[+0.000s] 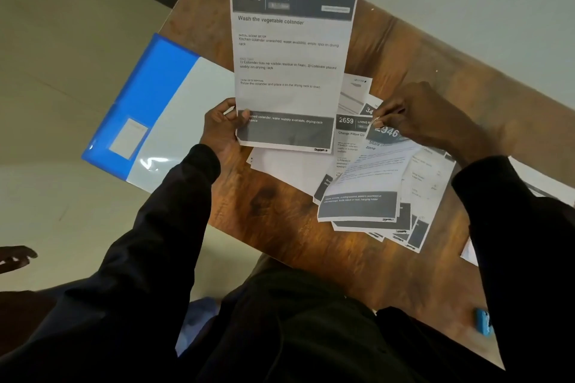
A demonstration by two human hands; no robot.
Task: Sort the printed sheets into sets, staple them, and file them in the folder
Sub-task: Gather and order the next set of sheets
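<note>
Brown wood-grain table [280, 227] is carrying the task items. The left hand [222, 130] is gripping a white printed sheet headed "1426 KITCHEN" [289, 71] at its lower left corner, thumb on the face and fingers curled behind. This sheet is being held raised, at 12 o'clock from that hand. The right hand [413, 115] is pinching the top edge of a white printed sheet numbered 2946 [373, 171]. Its upper end is curling up and its lower end is lying on a fanned pile of white printed sheets [432, 183]. A sheet numbered 2659 [350, 134] is showing at 9 o'clock from it. A blue and clear plastic folder [149, 109] is lying flat at 9 o'clock, overhanging the table edge. A small blue object [483, 322] is sitting at 5 o'clock, too blurred to identify.
</note>
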